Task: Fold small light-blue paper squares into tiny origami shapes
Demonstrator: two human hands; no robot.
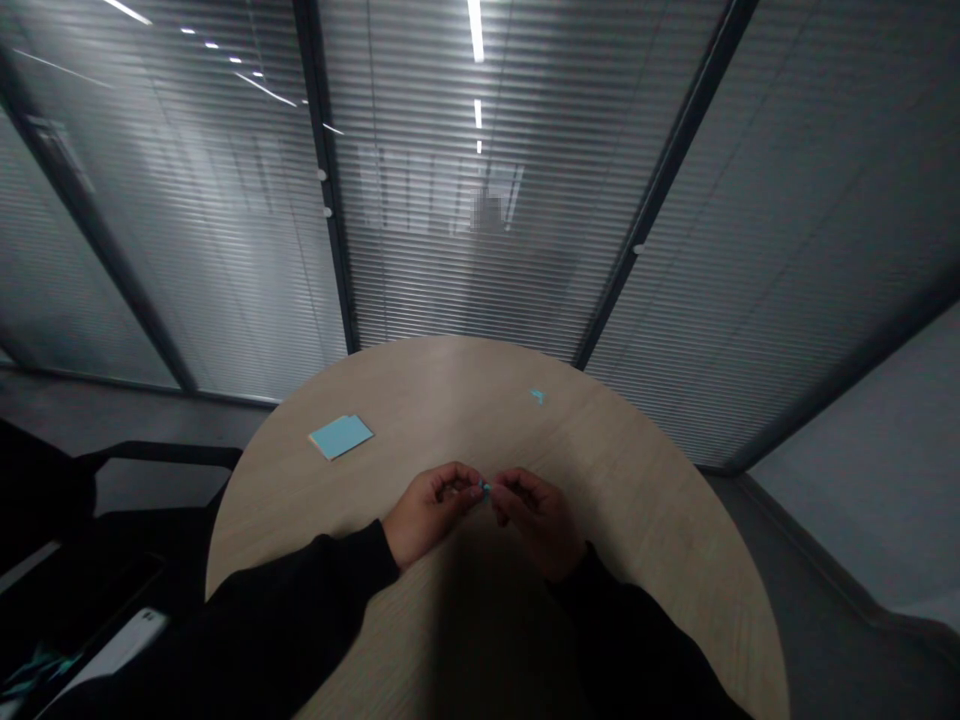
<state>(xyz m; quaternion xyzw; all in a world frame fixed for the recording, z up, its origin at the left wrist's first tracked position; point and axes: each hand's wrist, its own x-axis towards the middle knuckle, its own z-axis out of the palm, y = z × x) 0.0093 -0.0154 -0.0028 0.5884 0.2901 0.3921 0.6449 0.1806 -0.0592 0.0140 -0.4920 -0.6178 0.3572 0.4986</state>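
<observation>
Over the near middle of the table, my left hand and my right hand meet almost fingertip to fingertip. Both pinch a tiny blue piece between thumb and fingers; it looks like paper, but most of it is hidden. A flat stack of light-blue paper sheets lies to the left, beyond my left hand. Beyond my right hand, a few small blue-green scraps rest on the tabletop.
The round wooden table reaches nearly to a glass wall with blinds. At the left stands a dark chair. A white phone and some blue-green scraps lie at the lower left, beside the table.
</observation>
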